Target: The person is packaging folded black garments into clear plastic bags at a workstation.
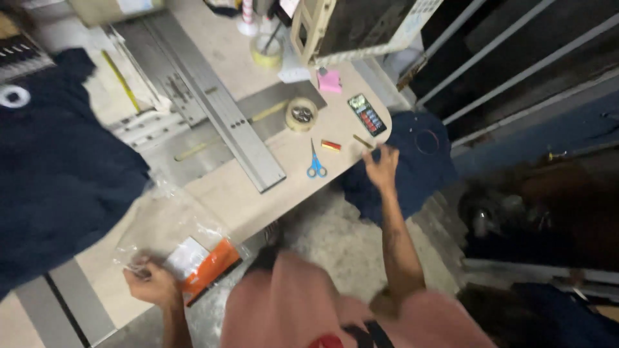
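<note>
The left hand [151, 283] pinched the crinkled clear plastic bag [171, 235] with its white-and-orange card at the table's [238, 193] near edge, while the right hand [382, 166] hung open, fingers spread, empty, over dark blue cloth [412, 167] beside blue-handled scissors [315, 161].

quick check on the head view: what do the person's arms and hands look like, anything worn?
Both hands are bare: no gloves on the left hand or the right hand. The forearms are uncovered, with no long sleeves, and no watch or band shows. The right arm emerges from a short pinkish-salmon sleeve. Motion blur hides finer detail such as rings.
</note>
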